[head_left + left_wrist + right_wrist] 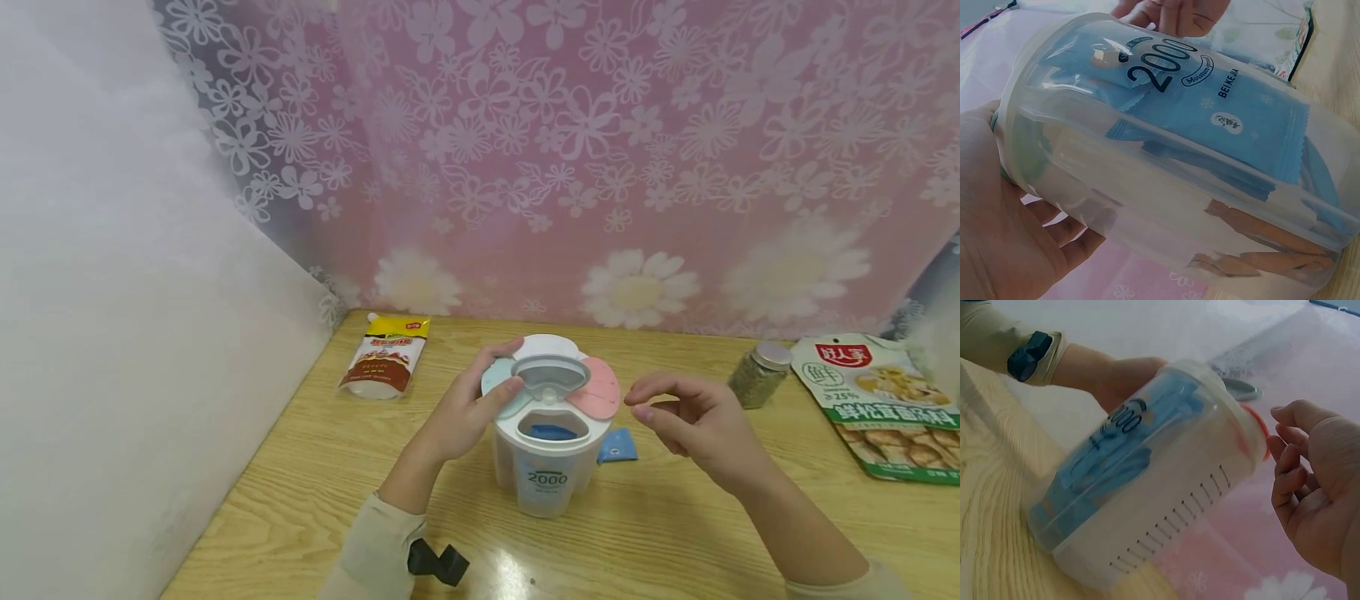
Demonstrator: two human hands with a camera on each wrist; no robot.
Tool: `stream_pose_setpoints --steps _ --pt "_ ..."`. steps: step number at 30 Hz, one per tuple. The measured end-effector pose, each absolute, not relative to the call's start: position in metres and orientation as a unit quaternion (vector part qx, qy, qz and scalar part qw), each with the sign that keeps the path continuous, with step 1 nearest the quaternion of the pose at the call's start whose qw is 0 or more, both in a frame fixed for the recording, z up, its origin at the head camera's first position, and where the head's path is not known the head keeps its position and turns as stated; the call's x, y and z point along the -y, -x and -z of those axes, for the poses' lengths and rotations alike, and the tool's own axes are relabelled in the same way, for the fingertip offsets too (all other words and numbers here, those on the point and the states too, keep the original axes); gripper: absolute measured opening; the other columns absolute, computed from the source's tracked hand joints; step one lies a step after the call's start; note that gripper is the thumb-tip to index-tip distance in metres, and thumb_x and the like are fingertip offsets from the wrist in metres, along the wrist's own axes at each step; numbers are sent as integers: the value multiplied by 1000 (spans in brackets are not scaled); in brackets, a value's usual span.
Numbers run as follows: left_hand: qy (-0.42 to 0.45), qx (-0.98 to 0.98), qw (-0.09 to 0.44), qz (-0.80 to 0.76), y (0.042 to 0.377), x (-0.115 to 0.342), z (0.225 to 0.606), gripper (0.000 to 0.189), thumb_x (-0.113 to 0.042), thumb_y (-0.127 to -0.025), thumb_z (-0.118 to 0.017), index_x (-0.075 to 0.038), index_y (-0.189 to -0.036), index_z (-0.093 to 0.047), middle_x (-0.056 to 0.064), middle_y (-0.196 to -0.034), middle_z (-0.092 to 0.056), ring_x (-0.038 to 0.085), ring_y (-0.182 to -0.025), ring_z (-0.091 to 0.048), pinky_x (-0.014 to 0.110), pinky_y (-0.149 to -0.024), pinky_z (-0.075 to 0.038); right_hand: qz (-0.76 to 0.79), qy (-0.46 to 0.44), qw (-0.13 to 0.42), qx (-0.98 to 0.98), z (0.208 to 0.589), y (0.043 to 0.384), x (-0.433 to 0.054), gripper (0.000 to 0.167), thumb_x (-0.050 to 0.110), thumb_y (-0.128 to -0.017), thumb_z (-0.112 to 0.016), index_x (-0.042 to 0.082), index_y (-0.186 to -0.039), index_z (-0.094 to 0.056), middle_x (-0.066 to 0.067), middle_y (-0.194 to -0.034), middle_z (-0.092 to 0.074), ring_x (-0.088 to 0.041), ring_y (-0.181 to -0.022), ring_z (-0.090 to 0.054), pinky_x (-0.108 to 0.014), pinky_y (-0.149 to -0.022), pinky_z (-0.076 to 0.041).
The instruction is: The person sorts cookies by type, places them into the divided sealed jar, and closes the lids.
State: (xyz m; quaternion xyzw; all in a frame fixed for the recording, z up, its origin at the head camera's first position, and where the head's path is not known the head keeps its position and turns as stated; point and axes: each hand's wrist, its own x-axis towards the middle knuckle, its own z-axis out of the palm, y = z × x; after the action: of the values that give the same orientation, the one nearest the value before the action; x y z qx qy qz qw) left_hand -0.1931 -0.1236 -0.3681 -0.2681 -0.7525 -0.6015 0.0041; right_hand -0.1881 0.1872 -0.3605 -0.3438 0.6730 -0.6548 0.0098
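Observation:
A clear storage canister [543, 498] marked 2000 stands on the table, topped by a lid with white, pale blue and pink [597, 390] flaps. Its front flap [551, 375] is raised, and blue sachets [1216, 128] show inside that compartment. Brown sachets [1272, 231] lie in another compartment. My left hand [468, 408] grips the lid at its left side, thumb on top, the other fingers around the far side. Right of the lid, apart from it, my right hand [697, 425] hangs with loosely bent fingers and nothing visible in them.
A blue sachet [617, 446] lies on the table just right of the canister. Farther right are a glass jar [759, 375] with a metal cap and a green-and-white pouch [885, 408]. A spouted pouch [386, 358] lies back left. A floral curtain [570, 167] hangs behind the table.

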Motion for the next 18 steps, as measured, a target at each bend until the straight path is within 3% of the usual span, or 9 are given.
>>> stream_pose_setpoints --steps 10,15,18 --pt "270 754 3 599 194 123 368 53 -37 -104 -52 -17 -151 -38 -2 -162 -33 22 -139 -47 44 -110 -43 657 341 40 -671 385 193 -200 33 -17 -92 -55 6 -111 -68 4 -113 -63 -22 -50 -32 -35 -40 -28" --pt "269 753 1 600 194 123 368 52 -36 -104 -52 -16 -150 -39 -3 -163 -32 22 -141 -45 45 -111 -42 657 326 49 -678 399 198 -203 24 -15 -93 -57 0 -111 -65 5 -110 -64 -22 -50 -31 -35 -39 -26" --pt "269 753 -1 601 193 123 368 51 -35 -105 -51 -17 -151 -38 -3 -163 -31 22 -141 -45 45 -111 -42 650 297 59 -697 404 201 -204 20 -9 -94 -60 -1 -112 -64 5 -83 -62 -23 -49 -27 -36 -39 -24"
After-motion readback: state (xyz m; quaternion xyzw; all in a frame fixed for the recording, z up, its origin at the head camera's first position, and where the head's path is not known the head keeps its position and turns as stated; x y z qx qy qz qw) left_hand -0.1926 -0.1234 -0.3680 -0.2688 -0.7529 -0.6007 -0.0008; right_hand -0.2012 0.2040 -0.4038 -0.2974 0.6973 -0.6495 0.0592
